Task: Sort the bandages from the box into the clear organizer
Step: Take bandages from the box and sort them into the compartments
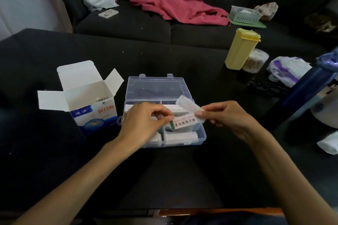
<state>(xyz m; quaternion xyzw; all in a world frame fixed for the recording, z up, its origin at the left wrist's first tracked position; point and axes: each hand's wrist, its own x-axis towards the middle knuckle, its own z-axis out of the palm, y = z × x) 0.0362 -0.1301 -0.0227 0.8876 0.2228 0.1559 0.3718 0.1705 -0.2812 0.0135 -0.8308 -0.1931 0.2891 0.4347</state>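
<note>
The clear organizer point(202, 136) lies open at the middle of the dark table, lid tilted back, with white bandages in several compartments. To its left stands the blue and white bandage box point(95, 115), flaps open, a few bandages showing inside. Above the organizer both hands hold bandages. My left hand point(144, 124) pinches the left end of a printed bandage strip point(184, 122). My right hand point(228, 115) pinches the strip's right end together with a plain white bandage point(187, 105) that sticks up to the left.
A yellow lidded container point(240, 49) and a tub of cotton swabs point(255, 60) stand at the back right. Plastic bags point(289, 69), black glasses point(265, 87) and a blue bottle point(307, 93) crowd the right side. Behind the table is a dark sofa with a pink garment point(175, 3).
</note>
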